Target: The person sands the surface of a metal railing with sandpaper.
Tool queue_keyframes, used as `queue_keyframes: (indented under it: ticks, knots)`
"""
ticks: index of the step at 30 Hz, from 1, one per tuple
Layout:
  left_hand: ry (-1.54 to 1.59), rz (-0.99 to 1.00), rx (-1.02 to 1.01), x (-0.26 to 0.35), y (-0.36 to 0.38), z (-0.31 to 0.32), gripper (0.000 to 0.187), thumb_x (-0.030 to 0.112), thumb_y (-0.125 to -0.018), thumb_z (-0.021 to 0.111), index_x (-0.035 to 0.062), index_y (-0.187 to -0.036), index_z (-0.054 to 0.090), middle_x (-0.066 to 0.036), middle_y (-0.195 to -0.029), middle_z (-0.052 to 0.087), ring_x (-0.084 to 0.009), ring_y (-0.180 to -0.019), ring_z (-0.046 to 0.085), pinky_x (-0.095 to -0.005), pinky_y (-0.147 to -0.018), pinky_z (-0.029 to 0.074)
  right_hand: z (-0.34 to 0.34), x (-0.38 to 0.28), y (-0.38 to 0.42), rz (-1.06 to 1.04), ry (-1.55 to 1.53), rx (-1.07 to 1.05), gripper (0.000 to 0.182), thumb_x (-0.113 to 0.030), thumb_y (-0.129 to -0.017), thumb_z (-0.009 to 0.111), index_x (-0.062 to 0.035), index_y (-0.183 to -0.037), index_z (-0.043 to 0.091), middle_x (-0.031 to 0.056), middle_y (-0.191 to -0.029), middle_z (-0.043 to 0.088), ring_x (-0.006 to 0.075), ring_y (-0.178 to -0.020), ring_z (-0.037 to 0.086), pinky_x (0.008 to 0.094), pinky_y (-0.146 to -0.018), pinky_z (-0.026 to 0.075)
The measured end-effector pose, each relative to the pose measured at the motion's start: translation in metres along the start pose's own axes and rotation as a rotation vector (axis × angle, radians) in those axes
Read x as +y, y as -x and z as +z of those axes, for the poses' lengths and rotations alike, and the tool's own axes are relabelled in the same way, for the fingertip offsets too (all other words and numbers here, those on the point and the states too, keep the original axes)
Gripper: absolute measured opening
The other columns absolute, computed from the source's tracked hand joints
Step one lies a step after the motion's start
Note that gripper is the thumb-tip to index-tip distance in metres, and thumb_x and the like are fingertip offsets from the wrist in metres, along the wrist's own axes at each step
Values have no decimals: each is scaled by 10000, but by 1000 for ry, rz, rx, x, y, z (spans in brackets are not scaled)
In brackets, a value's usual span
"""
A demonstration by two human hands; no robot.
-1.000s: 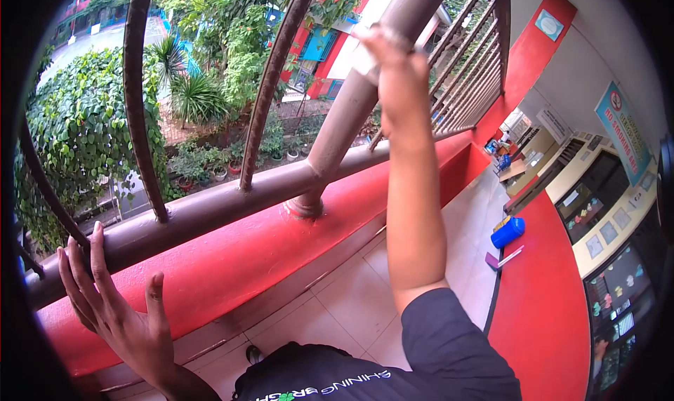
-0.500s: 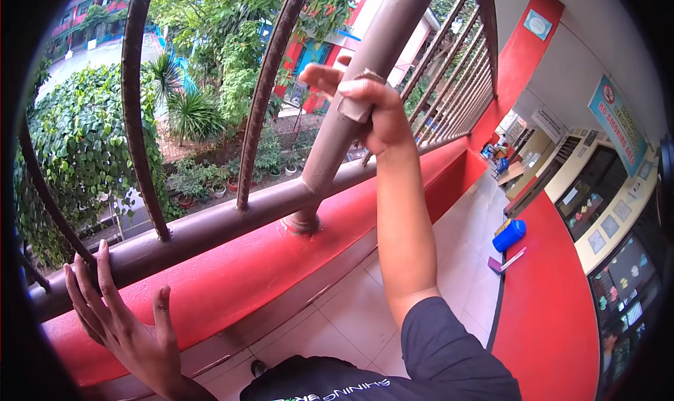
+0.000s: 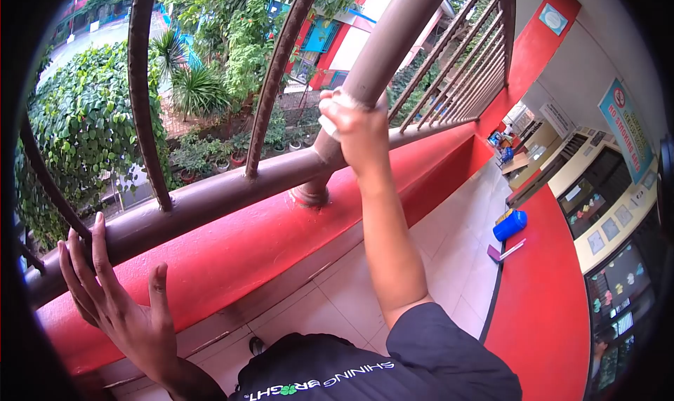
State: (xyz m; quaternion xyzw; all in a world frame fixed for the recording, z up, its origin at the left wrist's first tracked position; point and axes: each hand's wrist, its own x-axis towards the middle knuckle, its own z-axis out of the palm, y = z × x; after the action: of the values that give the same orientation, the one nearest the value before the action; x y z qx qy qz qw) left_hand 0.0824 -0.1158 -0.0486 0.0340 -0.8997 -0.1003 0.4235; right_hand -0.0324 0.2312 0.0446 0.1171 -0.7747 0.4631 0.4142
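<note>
My right hand is closed around a thick brown metal post of the railing, just above where it joins the lower rail. Pressed between the fingers and the post is a small, pale folded sheet; motion blur leaves me unable to tell whether it is sandpaper or cloth. My left hand is open, fingers spread, its fingertips at the brown lower rail near the foot of a thin vertical bar.
Below the rail runs a red ledge, with a tiled floor beneath. On a red counter to the right are a blue container and a purple-and-white item. Greenery and potted plants lie beyond the bars.
My right hand has slid down the post toward the lower rail, its fingers now wrapped tighter around the sheet. My left hand stays at the rail. The view has shifted slightly.
</note>
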Motion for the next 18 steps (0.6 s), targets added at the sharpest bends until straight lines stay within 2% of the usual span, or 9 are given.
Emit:
queue_keyframes:
  ticks: [4, 5, 7, 9, 12, 13, 14, 16, 18]
  knots:
    - [15, 0, 13, 0, -1, 1, 799, 663, -886, 628, 223, -1541, 504, -89, -1622, 416, -341, -1542, 286, -550, -1228, 209, 5, -35, -22, 41, -98, 197, 353, -184, -804, 825, 70, -966, 641, 117, -1035, 694, 219, -875, 691, 358, -863, 534]
    - [16, 5, 20, 1, -1, 1, 796, 656, -888, 631, 223, -1544, 502, -88, -1621, 418, -341, -1542, 286, -549, -1228, 208, -8, -66, -55, 59, -130, 163, 814, -42, -765, 827, 19, -1319, 233, 123, -1095, 625, 212, -944, 660, 350, -840, 568]
    - [8, 4, 7, 0, -1, 2, 790, 638, -891, 640, 223, -1547, 499, -87, -1619, 422, -337, -1544, 284, -547, -1230, 205, -47, -73, -148, -159, -188, 57, 500, -56, -774, 817, 50, -1125, 477, 100, -988, 651, 195, -899, 680, 362, -802, 582]
    - [31, 12, 27, -2, -1, 4, 792, 634, -888, 644, 221, -1548, 500, -92, -1616, 425, -333, -1545, 283, -546, -1231, 200, -41, -129, -158, -25, -123, -48, 194, -178, -852, 681, -19, -961, 659, 125, -836, 684, 231, -745, 703, 427, -661, 625]
    - [41, 29, 25, -2, -3, 2, 792, 635, -884, 644, 218, -1543, 508, -101, -1613, 427, -332, -1544, 286, -549, -1232, 195, -25, -102, -112, -22, -118, 33, 212, -219, -899, 686, -8, -915, 704, 92, -764, 673, 206, -656, 674, 368, -643, 571]
    - [42, 37, 25, -2, -2, 2, 795, 639, -882, 644, 217, -1542, 510, -103, -1612, 429, -332, -1543, 288, -549, -1232, 194, -25, -70, -95, -87, -29, 73, 350, -69, -786, 806, 29, -1004, 551, 86, -924, 651, 185, -920, 699, 364, -819, 582]
    - [40, 32, 22, -2, -2, 2, 795, 639, -882, 644, 217, -1542, 510, -103, -1612, 429, -332, -1543, 288, -549, -1232, 194, -10, -41, -56, -215, -63, 15, 458, -126, -782, 808, 54, -1116, 552, 83, -929, 693, 164, -918, 670, 299, -868, 510]
    - [18, 36, 15, -3, -1, 1, 700, 528, -943, 643, 210, -1549, 495, -102, -1615, 427, -327, -1539, 298, -532, -1237, 208, 15, 10, 11, 1, -71, 126, 784, 42, -746, 790, -29, -1291, 230, 140, -1059, 648, 210, -944, 683, 362, -883, 545]
    - [11, 25, 29, -1, -1, 3, 700, 524, -943, 646, 210, -1549, 495, -102, -1616, 426, -327, -1539, 300, -531, -1236, 209, 25, -1, 22, -58, -140, 178, 742, 51, -757, 794, -22, -1273, 266, 155, -1067, 634, 208, -922, 688, 331, -818, 580]
